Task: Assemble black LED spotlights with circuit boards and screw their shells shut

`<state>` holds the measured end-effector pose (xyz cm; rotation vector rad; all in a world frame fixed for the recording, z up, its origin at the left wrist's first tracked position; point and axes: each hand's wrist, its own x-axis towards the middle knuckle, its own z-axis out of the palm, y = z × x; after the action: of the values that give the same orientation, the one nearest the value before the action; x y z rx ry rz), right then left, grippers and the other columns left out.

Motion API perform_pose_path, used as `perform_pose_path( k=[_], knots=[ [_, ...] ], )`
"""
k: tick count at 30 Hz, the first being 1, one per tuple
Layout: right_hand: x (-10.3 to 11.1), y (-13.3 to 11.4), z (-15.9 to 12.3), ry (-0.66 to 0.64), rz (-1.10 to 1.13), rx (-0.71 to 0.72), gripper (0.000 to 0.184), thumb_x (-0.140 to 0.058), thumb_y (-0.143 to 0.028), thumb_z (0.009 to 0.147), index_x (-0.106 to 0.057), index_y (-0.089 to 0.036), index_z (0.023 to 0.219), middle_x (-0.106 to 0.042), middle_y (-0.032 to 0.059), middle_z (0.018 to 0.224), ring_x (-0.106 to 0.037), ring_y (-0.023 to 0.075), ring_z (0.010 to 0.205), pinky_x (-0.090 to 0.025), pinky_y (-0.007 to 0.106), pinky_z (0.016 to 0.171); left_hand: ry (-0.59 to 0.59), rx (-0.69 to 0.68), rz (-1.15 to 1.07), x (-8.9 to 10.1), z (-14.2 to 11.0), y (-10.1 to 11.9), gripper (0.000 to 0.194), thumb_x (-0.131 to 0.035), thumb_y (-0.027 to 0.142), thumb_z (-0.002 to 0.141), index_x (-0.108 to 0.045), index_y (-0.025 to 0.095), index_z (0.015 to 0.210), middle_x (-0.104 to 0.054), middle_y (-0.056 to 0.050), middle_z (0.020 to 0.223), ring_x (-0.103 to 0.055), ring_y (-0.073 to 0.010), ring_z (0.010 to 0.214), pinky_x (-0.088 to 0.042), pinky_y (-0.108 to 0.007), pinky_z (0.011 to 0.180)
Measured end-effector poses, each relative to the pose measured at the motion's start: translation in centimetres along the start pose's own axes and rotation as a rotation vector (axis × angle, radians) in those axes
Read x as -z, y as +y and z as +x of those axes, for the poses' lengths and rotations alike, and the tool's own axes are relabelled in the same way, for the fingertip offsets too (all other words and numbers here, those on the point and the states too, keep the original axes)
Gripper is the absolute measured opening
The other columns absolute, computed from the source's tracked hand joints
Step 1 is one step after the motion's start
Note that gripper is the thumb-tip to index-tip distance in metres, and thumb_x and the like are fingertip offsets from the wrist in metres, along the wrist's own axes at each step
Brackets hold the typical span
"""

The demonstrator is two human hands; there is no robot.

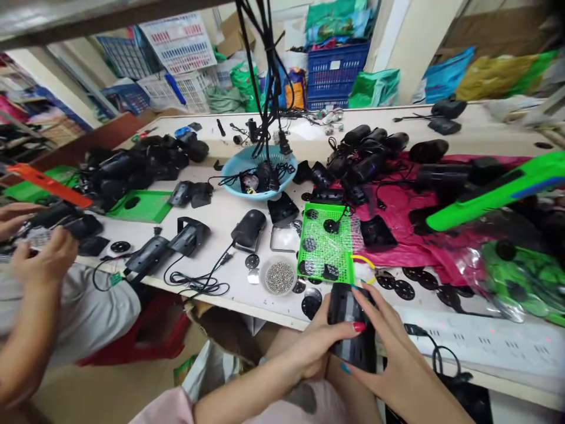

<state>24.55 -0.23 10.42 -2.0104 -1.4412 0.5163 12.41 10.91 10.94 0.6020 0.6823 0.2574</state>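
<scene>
Both of my hands grip a black plastic housing (pixel 348 347) over my lap, at the table's front edge. From the left, my left hand (pixel 329 338) wraps round it with the thumb across its face. On the other side my right hand (pixel 388 341) has its fingers over the top end and its thumb low down. Just beyond the housing lies a green tray (pixel 302 250) with black discs and small parts. A bowl of small metal screws (pixel 279 278) stands to its left. Nearby rests another black housing with a cable (pixel 249 228).
A light blue basket (pixel 229 185) holds cables; more cables (pixel 267 76) hang above it. Black housings (pixel 366 153) pile up on pink plastic (pixel 406 250). A power strip (pixel 481 338) runs along the right edge. At left, a co-worker's hands (pixel 46 253) handle parts.
</scene>
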Motion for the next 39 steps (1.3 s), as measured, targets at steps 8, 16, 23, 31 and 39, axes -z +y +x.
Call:
perform_pose_path(
  k=[8,16,23,31,39],
  knots=[
    [1.0,-0.8,1.1,-0.118,-0.023,-0.058,0.101,-0.071,-0.025,0.076,-0.015,-0.047,0.157,-0.012,0.0010,0.168,-0.028,0.0328,0.152,-0.046,0.051,0.113,-0.018,-0.013,0.036,0.6,0.3,1.1,0.078,-0.088,0.030,0.064,-0.056,0.021,0.134,-0.067,-0.009,0.125,-0.054,-0.0330,0.127,-0.036,-0.044,0.110],
    [1.0,-0.9,1.8,-0.114,-0.059,-0.023,0.106,-0.073,-0.020,0.074,-0.013,-0.048,0.157,-0.017,0.0018,0.167,-0.029,0.0350,0.151,-0.046,0.054,0.112,-0.034,-0.037,0.047,1.2,0.7,1.5,0.075,-0.087,0.031,0.067,-0.056,0.022,0.134,-0.066,-0.009,0.129,-0.052,-0.0332,0.129,-0.035,-0.044,0.111],
    [2.0,-2.6,3.0,-0.162,0.052,-0.104,0.099,-0.075,-0.020,0.077,-0.020,-0.045,0.156,-0.013,0.0010,0.168,-0.021,0.0291,0.154,-0.038,0.050,0.118,-0.014,-0.090,0.086,1.0,0.7,2.5,0.069,-0.084,0.031,0.072,-0.054,0.024,0.134,-0.066,-0.006,0.129,-0.055,-0.0271,0.125,-0.041,-0.036,0.105],
    [2.1,-1.3,2.3,-0.090,0.121,-0.014,0.097,-0.078,-0.021,0.078,-0.024,-0.044,0.155,-0.013,0.0009,0.169,-0.022,0.0275,0.154,-0.034,0.047,0.121,-0.065,-0.085,0.112,0.4,1.0,2.4,0.069,-0.084,0.032,0.073,-0.051,0.024,0.134,-0.066,-0.006,0.125,-0.058,-0.0256,0.119,-0.047,-0.035,0.099],
    [2.2,-0.6,2.4,-0.043,0.162,0.057,0.095,-0.080,-0.024,0.078,-0.028,-0.043,0.155,-0.014,0.0002,0.168,-0.021,0.0267,0.155,-0.034,0.043,0.121,-0.073,-0.116,0.129,0.4,1.1,2.3,0.066,-0.085,0.034,0.072,-0.054,0.024,0.129,-0.065,-0.005,0.122,-0.058,-0.0241,0.115,-0.048,-0.035,0.096]
  ],
)
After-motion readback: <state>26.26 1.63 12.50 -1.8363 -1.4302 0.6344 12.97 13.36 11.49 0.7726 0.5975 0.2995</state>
